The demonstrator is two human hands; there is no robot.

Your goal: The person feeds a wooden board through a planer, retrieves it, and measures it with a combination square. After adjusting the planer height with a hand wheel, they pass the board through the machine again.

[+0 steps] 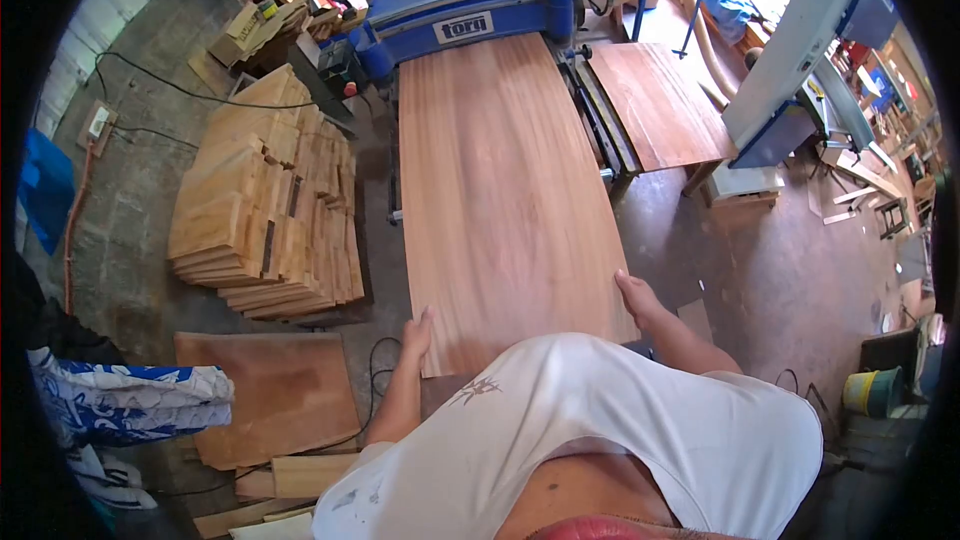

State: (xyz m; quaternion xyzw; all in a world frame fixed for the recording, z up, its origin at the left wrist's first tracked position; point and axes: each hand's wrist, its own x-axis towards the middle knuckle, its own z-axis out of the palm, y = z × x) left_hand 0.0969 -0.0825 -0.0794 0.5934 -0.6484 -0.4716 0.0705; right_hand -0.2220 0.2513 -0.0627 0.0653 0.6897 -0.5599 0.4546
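Observation:
A long, wide wooden board [505,190] stretches away from my body, its far end at the opening of a blue thickness planer [455,10]. My left hand [418,333] grips the board's left edge near the close end, thumb up along the side. On the opposite edge, slightly farther forward, my right hand [636,297] holds the board with its thumb on top. The fingers of both hands are largely hidden beneath the wood. The board's near end lies close against my white shirt.
Stacked wooden panels [265,200] stand at the left. A brown sheet [275,390] lies on the floor nearer me. Right of the planer is a wood-topped table [660,105], beside a tall grey machine [795,40]. A black cable [200,95] runs across the left side.

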